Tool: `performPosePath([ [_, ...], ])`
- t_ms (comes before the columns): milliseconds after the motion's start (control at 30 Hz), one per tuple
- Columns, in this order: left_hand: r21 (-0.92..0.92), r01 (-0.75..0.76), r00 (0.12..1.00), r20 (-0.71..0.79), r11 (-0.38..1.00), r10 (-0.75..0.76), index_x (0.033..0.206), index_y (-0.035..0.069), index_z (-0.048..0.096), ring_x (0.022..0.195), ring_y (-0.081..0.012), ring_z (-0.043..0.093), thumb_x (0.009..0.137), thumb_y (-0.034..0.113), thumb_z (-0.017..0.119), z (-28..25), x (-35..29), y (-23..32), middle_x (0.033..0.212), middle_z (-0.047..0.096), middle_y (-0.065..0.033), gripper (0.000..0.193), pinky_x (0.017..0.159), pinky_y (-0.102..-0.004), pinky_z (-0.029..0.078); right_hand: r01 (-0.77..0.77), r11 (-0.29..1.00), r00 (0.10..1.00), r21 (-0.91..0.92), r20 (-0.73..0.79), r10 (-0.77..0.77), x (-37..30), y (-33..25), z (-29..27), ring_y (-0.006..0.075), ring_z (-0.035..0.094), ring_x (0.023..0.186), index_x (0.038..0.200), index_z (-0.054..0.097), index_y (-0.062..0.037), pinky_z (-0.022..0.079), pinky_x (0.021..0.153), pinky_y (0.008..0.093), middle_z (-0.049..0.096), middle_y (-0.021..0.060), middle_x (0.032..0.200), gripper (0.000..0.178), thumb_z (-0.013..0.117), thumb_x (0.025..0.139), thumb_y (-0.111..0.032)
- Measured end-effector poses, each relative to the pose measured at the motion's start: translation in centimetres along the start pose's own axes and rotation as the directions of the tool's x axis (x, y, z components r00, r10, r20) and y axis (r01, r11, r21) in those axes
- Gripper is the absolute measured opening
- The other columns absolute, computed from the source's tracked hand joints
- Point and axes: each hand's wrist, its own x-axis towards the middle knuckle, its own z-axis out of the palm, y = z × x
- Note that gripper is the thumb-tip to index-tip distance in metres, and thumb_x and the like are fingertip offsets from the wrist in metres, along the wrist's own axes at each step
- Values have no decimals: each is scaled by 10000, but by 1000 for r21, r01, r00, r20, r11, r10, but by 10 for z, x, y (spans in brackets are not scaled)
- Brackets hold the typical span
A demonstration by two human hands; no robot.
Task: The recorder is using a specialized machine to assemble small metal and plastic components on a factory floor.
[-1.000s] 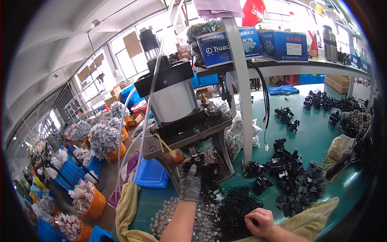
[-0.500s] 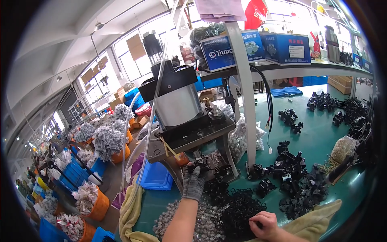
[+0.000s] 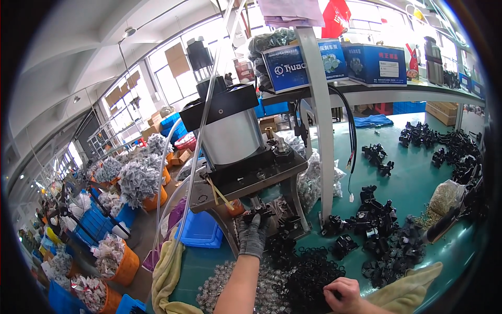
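Note:
My left hand (image 3: 252, 239), in a grey glove, is closed around a small black part (image 3: 257, 213) beneath the ram of a bench press (image 3: 230, 141). The part's exact kind is hard to make out. My bare right hand (image 3: 342, 294) rests at the near edge of a heap of black rubber rings (image 3: 316, 272), its fingers curled together. Whether a ring is between those fingertips is hidden. Left of the rings lies a pile of small clear, shiny pieces (image 3: 222, 282), partly covered by my left forearm.
Black brackets (image 3: 374, 220) lie in heaps over the green table (image 3: 402, 175). A blue tray (image 3: 201, 229) stands left of the press, near a yellow-green cloth (image 3: 168, 267). A white post (image 3: 323, 131) rises right of the press. A bag of small fasteners (image 3: 445, 200) lies at far right.
The view has shifted slightly. My left hand stays under the press with the black part, its fingers moved a little. My right hand remains by the rings.

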Motion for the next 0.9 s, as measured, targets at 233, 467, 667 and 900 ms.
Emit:
performPosePath([
  [233,45,-20,1000,-7,999,20,1126,117,507,1076,-373,587,867,-121,551,1,3,-2,1172,554,-150,354,872,-525,566,-2,1000,1000,-9,-8,1,1,-2,-1,277,561,574,804,622,2,433,506,339,574,129,692,77,636,749,54],
  [467,91,-7,1000,-17,996,9,1112,111,519,1039,-356,613,868,-98,578,1,3,2,1147,576,-130,327,816,-483,597,-13,1000,1000,6,-11,13,1,-3,-1,269,560,572,802,623,1,432,504,337,578,126,691,75,634,751,54],
  [667,119,9,999,-44,993,-3,1130,129,504,999,-316,625,853,-90,608,8,-1,3,1113,580,-112,368,775,-442,606,1,1000,1000,-7,-19,-1,1,-3,-2,264,557,565,804,624,0,428,498,333,576,124,688,76,639,751,53],
  [900,217,-43,998,-30,975,50,1124,142,490,1010,-325,623,869,-90,581,10,-5,0,1106,584,-113,357,789,-465,606,30,1000,999,-10,-37,-30,0,-4,-4,260,546,541,798,624,4,415,482,328,567,120,668,78,632,750,65],
])
